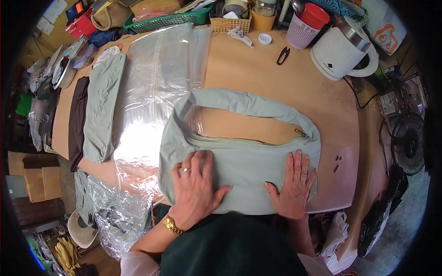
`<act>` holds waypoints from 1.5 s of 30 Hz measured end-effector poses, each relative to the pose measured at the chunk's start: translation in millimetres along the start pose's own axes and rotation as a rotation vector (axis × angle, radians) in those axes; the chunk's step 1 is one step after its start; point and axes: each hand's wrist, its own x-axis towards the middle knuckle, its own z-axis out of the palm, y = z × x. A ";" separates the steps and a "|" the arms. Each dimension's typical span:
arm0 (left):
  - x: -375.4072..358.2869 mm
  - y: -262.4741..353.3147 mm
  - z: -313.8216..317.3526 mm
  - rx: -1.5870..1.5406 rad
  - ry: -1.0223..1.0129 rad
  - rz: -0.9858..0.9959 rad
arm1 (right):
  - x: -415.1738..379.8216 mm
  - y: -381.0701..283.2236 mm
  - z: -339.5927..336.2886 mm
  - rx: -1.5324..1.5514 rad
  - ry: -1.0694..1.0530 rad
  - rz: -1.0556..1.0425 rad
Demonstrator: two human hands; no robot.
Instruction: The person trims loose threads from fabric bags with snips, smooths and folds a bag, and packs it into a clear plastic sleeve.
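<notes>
Pale green bag [244, 170] lies flat on the table [329, 110], right under both hands, its left end over the edge of the clear plastic sheets [159, 69]. Long axis runs sideways across the person's front, pointing away from the sheets; strap [258, 105] and zipper [239, 140] on the side away from the body. Left hand [193, 186] nearer the sheets: fingers half bent, thumb out, tips on fabric; can't tell if any cloth is pinched. Right hand [292, 191] farther from the sheets: opened flat, palm down, gripping nothing.
</notes>
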 end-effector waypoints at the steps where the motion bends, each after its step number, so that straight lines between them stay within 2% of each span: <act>1: 5.9 2.3 1.1 -0.177 -0.069 0.070 | 0.0 -0.7 -0.9 -0.013 0.000 -0.009; 3: 17.6 15.7 2.9 -0.449 -0.136 0.238 | 0.4 -2.9 -2.9 -0.025 0.006 -0.014; 4: 22.2 19.5 10.6 -0.450 -0.135 0.244 | 0.2 -3.2 -5.0 -0.016 -0.013 -0.014; 6: 31.0 22.3 28.3 -0.164 0.151 0.305 | -0.7 -2.5 -9.0 -0.016 -0.023 -0.016; 12: 25.7 21.7 30.6 -0.091 0.147 0.241 | 3.3 -7.9 -23.4 -0.005 0.031 -0.036; 15: 18.8 27.9 31.8 -0.069 0.157 0.225 | 29.2 -21.8 -55.0 -0.028 -0.042 -0.158; 17: 16.3 29.5 34.0 -0.066 0.146 0.212 | 53.7 -62.7 -70.3 0.228 -0.041 -0.275; 21: 14.8 28.8 32.3 -0.009 0.036 0.199 | 128.5 -107.8 -6.5 0.411 0.131 -0.697; 23: 13.1 29.2 33.1 -0.075 0.100 0.210 | 183.3 -123.1 -8.7 0.566 -0.154 -0.662; 26: 13.8 28.3 34.8 -0.120 0.142 0.218 | 216.8 -124.4 -51.8 0.540 -0.052 -0.570; 29: 13.8 30.3 29.6 -0.128 0.115 0.205 | 191.5 -131.8 -79.5 0.046 -0.351 -0.761; 31: 15.4 18.4 63.8 -0.097 0.136 0.313 | 125.5 -139.4 -29.9 0.239 0.127 -0.559; 32: 17.0 13.4 76.5 -0.064 0.167 0.382 | 87.6 -130.2 -15.4 0.277 0.180 -0.580; 33: 14.5 19.3 61.4 0.026 0.181 0.366 | 58.9 -122.0 -4.0 0.312 0.235 -0.605; 34: 11.8 25.4 46.4 0.116 0.194 0.349 | 40.4 -99.4 3.3 0.236 0.135 -0.604; 35: 14.5 30.7 36.6 0.039 0.159 0.280 | 28.1 -66.3 7.6 0.167 0.033 -0.604; 36: 16.4 34.8 31.3 -0.037 0.121 0.205 | 30.0 -27.9 8.2 0.142 0.109 -0.506; 39: 13.6 36.8 32.1 -0.028 0.128 0.228 | 43.0 47.7 -16.3 -0.005 0.322 -0.180; 40: 14.5 37.7 33.4 -0.001 0.153 0.221 | 36.1 46.6 -28.3 -0.006 0.334 -0.160; 42: 14.5 38.0 33.0 0.024 0.161 0.243 | 26.2 33.7 -53.6 0.493 0.157 -0.030; 43: 14.2 38.6 29.1 0.029 0.101 0.236 | 22.9 30.4 -49.7 0.499 0.170 -0.023; 44: 15.9 39.6 24.0 0.036 0.042 0.232 | 18.1 26.9 -40.1 0.336 0.178 -0.066; 45: 17.7 42.4 14.6 0.076 0.147 0.295 | 16.0 24.9 -30.2 0.173 0.182 -0.104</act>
